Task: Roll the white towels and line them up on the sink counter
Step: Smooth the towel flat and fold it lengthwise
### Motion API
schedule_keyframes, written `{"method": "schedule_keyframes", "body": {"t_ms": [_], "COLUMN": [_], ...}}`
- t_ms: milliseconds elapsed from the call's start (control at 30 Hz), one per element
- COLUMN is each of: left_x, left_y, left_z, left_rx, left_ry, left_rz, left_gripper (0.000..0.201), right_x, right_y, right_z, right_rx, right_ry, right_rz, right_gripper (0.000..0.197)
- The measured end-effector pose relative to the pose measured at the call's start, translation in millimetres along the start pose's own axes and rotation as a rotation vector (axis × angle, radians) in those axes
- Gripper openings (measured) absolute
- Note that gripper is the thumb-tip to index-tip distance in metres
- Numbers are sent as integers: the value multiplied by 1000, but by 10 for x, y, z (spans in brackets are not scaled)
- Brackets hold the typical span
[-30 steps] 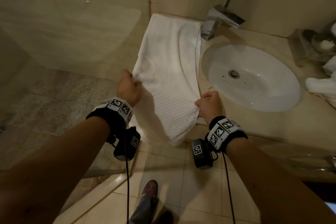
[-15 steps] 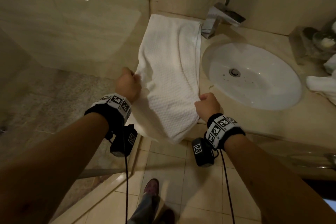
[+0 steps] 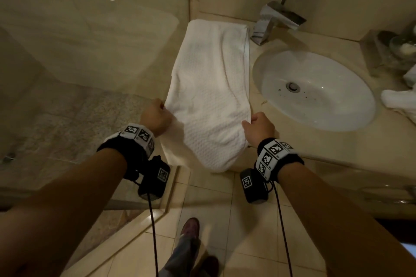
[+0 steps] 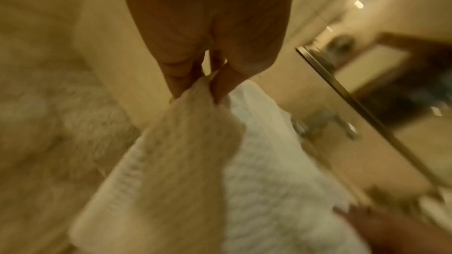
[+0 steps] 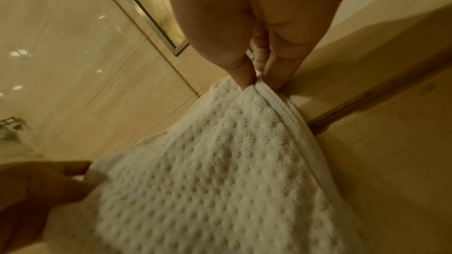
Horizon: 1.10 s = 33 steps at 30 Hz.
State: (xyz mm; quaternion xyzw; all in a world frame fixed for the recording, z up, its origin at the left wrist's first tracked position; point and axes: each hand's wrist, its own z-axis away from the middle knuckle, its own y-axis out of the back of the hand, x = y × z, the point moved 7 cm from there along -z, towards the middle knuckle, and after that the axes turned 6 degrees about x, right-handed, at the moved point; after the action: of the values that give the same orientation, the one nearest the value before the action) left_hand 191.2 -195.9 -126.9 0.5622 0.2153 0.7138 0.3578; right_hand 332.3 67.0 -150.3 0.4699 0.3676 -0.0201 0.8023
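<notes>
One white waffle-weave cotton towel (image 3: 211, 96) is catalogued as laid lengthwise, flat and unrolled, on the beige polished stone bench (image 3: 333, 146), its far end near the wall beside the angular chrome tap (image 3: 278, 19) and its near end draped over the bench's front edge above the tiled floor (image 3: 225, 220). Left hand (image 3: 155, 116): fingers are curled and the towel's left edge is pinched. Right hand (image 3: 258, 127): fingers are curled and the right edge is pinched, just beside the white oval ceramic basin (image 3: 315, 90). Progress is judged early: no roll is yet formed in this towel, so the rolling and the placing in line are both left. More white cloth (image 3: 398, 101) is recorded at the far right of the bench; whether it is rolled cannot be told, being cut off at the frame's edge. Views compared: the whole layout of towel, basin and tap is given only by the head view, where the fingertips are hidden behind the knuckles. Thumb and fingers (image 5: 240, 70) closed on the hemmed border are shown sharply in the right wrist view, with the dotted weave plain. A like pinch on a gathered fold is shown in the left wrist view, though blurred, along with a metal-framed mirror edge (image 4: 342, 92) not clearly seen from the head.
</notes>
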Motion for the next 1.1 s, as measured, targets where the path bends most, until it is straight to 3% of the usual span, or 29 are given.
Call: {"method": "schedule_keyframes", "body": {"t_ms": [67, 133, 333, 433, 533, 833, 967, 1100], "left_x": [132, 149, -398, -402, -245, 212, 394, 618], "left_y": [54, 51, -100, -89, -31, -139, -155, -207], "left_z": [27, 58, -67, -123, -187, -620, -858, -1075], "left_rx": [56, 68, -106, -93, -15, -94, -130, -129], "left_ry": [-172, -255, 62, 49, 30, -13, -6, -14], "left_rz": [-69, -150, -365, -348, -301, -396, -405, -374], "left_gripper": [18, 23, 51, 54, 50, 44, 46, 46], "right_x": [-7, -8, -12, -27, -71, -318, -506, -595], "right_y": [-12, -19, -30, -57, -81, 3, 25, -97], "right_z": [2, 17, 50, 35, -14, -345, -593, -781], "right_rx": [10, 19, -13, -55, -69, -29, -17, -101], "right_ry": [9, 1, -13, -25, -30, -65, -81, -94], "right_rz": [9, 3, 12, -4, 6, -98, -204, -203], "right_gripper": [24, 19, 28, 26, 43, 39, 50, 59]}}
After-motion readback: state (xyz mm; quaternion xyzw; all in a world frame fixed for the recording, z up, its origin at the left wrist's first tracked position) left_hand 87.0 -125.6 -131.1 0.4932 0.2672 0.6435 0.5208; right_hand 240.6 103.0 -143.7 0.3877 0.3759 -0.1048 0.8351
